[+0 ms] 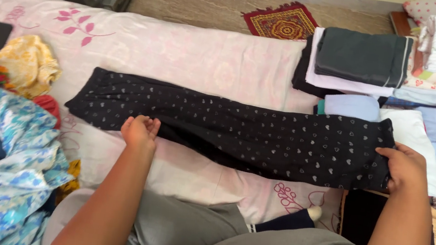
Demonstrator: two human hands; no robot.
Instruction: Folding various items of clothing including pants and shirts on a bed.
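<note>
Here, from the head view, a pink floral bedsheet (182, 55) covered the bed, with a patterned red mat (281, 21) on the floor beyond. Black heart-print trousers (239, 131) lay stretched flat across the sheet. The left hand (140, 131) rested on them, fingers loosely curled; the right hand (406, 169) pinched their end. Folded clothes (362, 63) were stacked at right.

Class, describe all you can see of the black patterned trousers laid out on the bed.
The black trousers lie flat and stretched sideways across the pink floral bedsheet, legs folded one over the other. The soft-looking fabric is dotted with small pale hearts. The left hand rests on the lower edge near the leg end; the right hand grips the waist end, which overlaps the folded clothes beside it.
</note>
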